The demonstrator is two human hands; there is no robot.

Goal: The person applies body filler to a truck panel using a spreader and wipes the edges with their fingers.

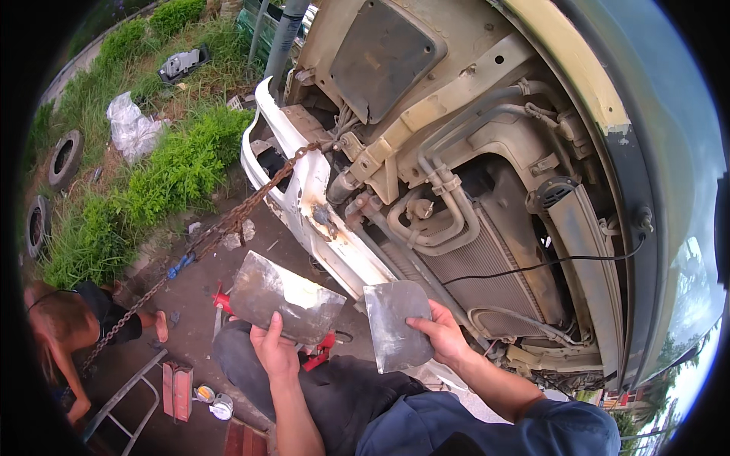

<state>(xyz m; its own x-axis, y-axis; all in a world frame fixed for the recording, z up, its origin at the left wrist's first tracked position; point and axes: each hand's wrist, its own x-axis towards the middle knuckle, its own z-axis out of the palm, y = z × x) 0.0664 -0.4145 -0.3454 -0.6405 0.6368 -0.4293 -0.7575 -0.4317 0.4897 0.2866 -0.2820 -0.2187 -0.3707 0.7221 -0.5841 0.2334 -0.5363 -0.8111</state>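
Note:
In my left hand (275, 351) is a scuffed grey piece of sheet metal (262, 289), roughly rectangular with a bright patch; its lower edge sits between thumb and fingers. My right hand (445, 334) grips a second piece of sheet metal (389, 323), smaller and with rounded corners, thumb on its face. The two pieces are apart, side by side above my lap. Just beyond them is the white front frame (315, 182) of a vehicle, with a burnt, rusty patch. Fingers behind both sheets are hidden.
A rusty chain (228, 220) runs taut from the frame to the lower left, near a crouching person (68, 327). The radiator (487, 266) and pipes are exposed at right, crossed by a black cable (563, 259). A metal ladder (125, 410), cans (221, 406) and red tool (319, 353) are nearby.

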